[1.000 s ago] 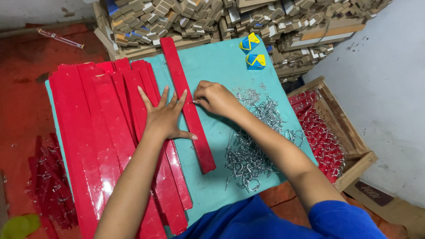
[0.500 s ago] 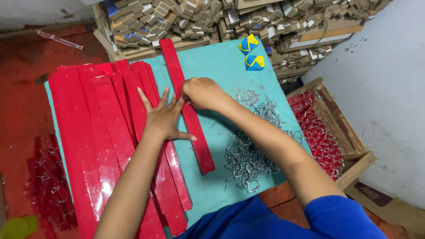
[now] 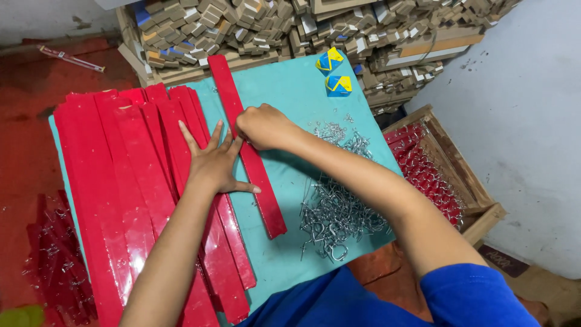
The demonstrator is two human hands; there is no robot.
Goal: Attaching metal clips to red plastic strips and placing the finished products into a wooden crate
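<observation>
A single long red strip (image 3: 248, 151) lies lengthwise on the teal table top (image 3: 290, 91). My left hand (image 3: 213, 162) rests flat with fingers spread on the edge of a pile of red strips (image 3: 127, 181), its fingertips touching the single strip. My right hand (image 3: 261, 126) is curled over the single strip near its upper half, fingers pinched down on it; what they pinch is hidden. A heap of small metal hooks (image 3: 336, 209) lies just right of the strip, under my right forearm.
Two small blue and yellow boxes (image 3: 334, 74) sit at the table's far edge. Stacked cardboard pieces (image 3: 272, 24) fill the back. A wooden crate (image 3: 466, 181) with red parts stands at right. More red parts (image 3: 51, 266) lie on the floor at left.
My right hand has slid left from the hook heap onto the single red strip. My left hand has stayed in place.
</observation>
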